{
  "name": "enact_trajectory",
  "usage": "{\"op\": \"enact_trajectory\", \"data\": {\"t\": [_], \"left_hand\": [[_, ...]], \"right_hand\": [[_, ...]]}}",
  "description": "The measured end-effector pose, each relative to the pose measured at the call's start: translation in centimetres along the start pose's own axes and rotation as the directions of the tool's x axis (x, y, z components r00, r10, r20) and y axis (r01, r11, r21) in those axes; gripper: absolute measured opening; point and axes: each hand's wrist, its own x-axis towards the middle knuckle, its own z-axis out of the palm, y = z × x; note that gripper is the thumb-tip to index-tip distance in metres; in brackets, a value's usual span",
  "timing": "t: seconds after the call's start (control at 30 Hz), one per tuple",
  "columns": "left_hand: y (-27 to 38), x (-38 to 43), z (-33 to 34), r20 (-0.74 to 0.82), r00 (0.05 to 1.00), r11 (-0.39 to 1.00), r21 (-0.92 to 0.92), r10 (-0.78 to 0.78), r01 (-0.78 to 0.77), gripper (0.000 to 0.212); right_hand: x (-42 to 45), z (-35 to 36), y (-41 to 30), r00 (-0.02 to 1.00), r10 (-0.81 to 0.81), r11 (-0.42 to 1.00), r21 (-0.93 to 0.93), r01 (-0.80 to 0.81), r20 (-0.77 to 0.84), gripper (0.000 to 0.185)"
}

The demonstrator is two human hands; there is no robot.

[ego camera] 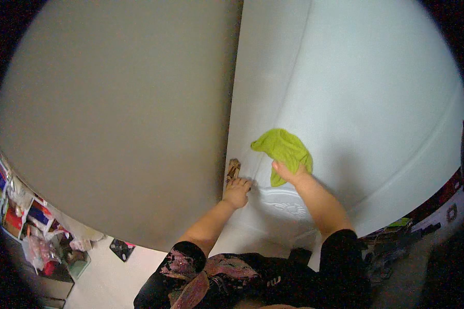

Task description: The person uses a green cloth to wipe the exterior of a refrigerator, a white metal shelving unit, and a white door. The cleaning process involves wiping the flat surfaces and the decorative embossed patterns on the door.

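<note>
My right hand (pixel 292 174) holds a crumpled lime-green cloth (pixel 288 148) against the face of a white door (pixel 355 96). The thumb is on the near side, and part of the cloth hangs below the hand. At the door's left edge, my left hand (pixel 237 192) is closed over the lower part of a brass-coloured door handle (pixel 233 169). The handle's upper plate shows above the fingers; the rest is hidden. Just below the cloth, a raised, moulded ornament (pixel 288 206) marks the door panel.
A plain grey-beige wall or panel (pixel 120 127) fills the left, beyond a dark gap along the door's edge. Lower left, shelves (pixel 27 220) hold bags and mixed goods. A dark, patterned flat object (pixel 121 249) lies on the pale floor (pixel 100 276). Dark clutter (pixel 386 247) stands lower right.
</note>
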Motion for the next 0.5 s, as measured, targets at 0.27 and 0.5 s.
{"op": "enact_trajectory", "data": {"t": [0.27, 0.5], "left_hand": [[-1.7, -1.7, -0.1, -0.01, 0.999, 0.999, -0.024, -0.035, 0.035, 0.06], [-3.4, 0.4, -0.2, -0.06, 0.996, 0.997, -0.026, 0.069, -0.071, 0.056]], "right_hand": [[18.7, -18.8, -0.7, 0.958, 0.282, 0.958, -0.029, -0.284, -0.052, 0.055], [11.1, -7.9, -0.9, 0.957, -0.049, 0.94, -0.338, -0.052, -0.284, 0.066]]}}
